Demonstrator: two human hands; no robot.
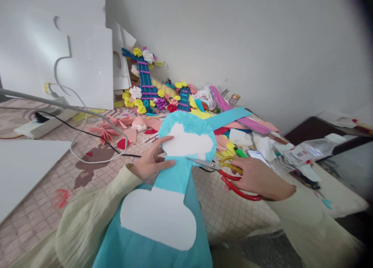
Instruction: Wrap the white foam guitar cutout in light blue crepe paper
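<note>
Gripping scissors (214, 166), the right hand (256, 176) has blades across blue paper (174, 176); left hand (148, 162) spread, steadying the card (189, 142); any wobble could send a cut astray!

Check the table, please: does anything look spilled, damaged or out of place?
Two marks break the tile pattern of the tablecloth, left of the left hand. One is an irregular dark brown patch, perhaps a stain or wear; the other, lower in view, is a red smear.
</note>
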